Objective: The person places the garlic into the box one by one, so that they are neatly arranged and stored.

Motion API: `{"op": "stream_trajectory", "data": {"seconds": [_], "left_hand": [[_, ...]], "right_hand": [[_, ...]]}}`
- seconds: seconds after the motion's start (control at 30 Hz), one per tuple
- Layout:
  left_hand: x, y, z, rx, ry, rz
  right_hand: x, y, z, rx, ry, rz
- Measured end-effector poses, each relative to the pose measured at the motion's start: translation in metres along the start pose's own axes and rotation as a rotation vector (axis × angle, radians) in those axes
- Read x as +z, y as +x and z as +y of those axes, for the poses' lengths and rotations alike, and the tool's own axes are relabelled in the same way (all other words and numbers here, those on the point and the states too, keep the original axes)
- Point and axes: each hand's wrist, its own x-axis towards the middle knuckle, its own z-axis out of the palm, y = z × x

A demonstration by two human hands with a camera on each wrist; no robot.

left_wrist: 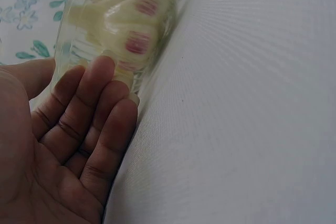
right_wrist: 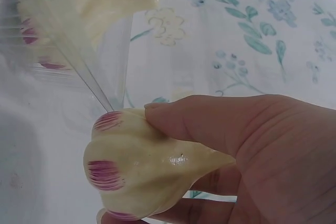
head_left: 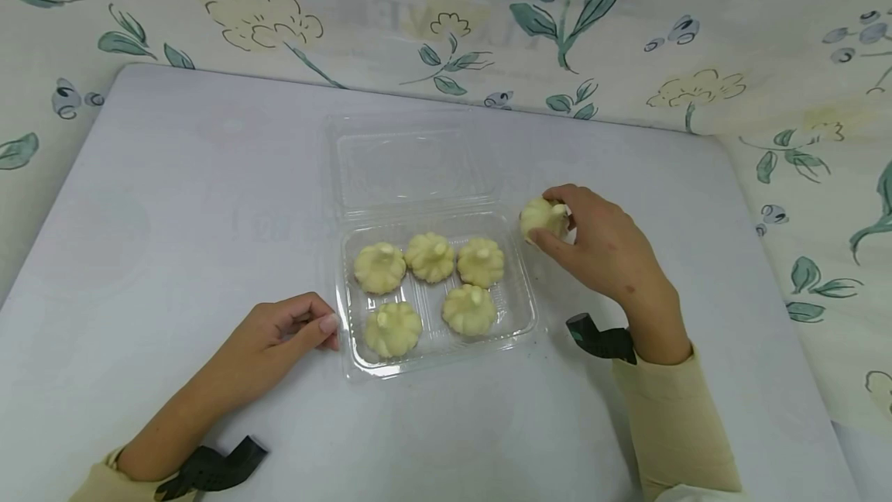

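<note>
My right hand (head_left: pixel 608 246) holds a garlic bulb (head_left: pixel 540 217) just right of the box, thumb on the near side and fingers on the far side. In the right wrist view this garlic bulb (right_wrist: pixel 142 166) is pale yellow with purple streaks at its base, and its stem points toward the palm. A clear plastic box (head_left: pixel 430 347) lies with its lid (head_left: pixel 414 165) folded back. Several more garlic bulbs (head_left: pixel 393 329) sit inside, stems up. At the box's left edge rests my left hand (head_left: pixel 282 343), fingers loosely bent and fingertips against the wall.
A white table (head_left: pixel 181 200) lies under everything. Behind it and to the right hangs a cloth (head_left: pixel 390 37) with leaves and flowers. Black wrist mounts (head_left: pixel 601 339) are on both forearms, below beige sleeves (head_left: pixel 679 424).
</note>
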Motion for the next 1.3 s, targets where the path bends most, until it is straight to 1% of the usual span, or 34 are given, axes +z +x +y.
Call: {"op": "stream_trajectory", "data": {"seconds": [0.17, 0.47, 0.6, 0.67, 0.8, 0.9, 0.97, 1.1, 1.3], "left_hand": [[0.0, -0.001, 0.0, -0.009, 0.002, 0.002], [-0.001, -0.002, -0.002, 0.004, 0.003, 0.01], [-0.001, -0.003, -0.002, 0.011, -0.007, 0.017], [-0.001, -0.003, -0.002, 0.016, -0.008, 0.023], [-0.002, -0.004, -0.001, 0.032, -0.004, 0.034], [-0.004, -0.004, 0.0, 0.044, 0.008, 0.054], [-0.004, -0.003, 0.0, 0.048, 0.009, 0.059], [-0.004, -0.002, -0.001, 0.05, -0.009, 0.041], [-0.004, -0.002, -0.001, 0.036, -0.002, 0.045]], "right_hand": [[0.0, 0.001, -0.001, -0.005, -0.003, -0.002], [0.002, 0.003, -0.001, -0.035, -0.005, -0.004], [0.009, 0.007, -0.002, -0.034, -0.015, -0.011], [0.019, 0.011, -0.005, -0.049, -0.036, -0.039], [0.042, 0.017, -0.015, -0.122, -0.085, -0.146], [0.052, 0.017, -0.019, -0.143, -0.081, -0.197], [0.052, 0.016, -0.019, -0.128, -0.069, -0.204], [0.047, 0.013, -0.014, -0.108, -0.027, -0.243], [0.036, 0.01, -0.007, -0.135, 0.023, -0.299]]}}
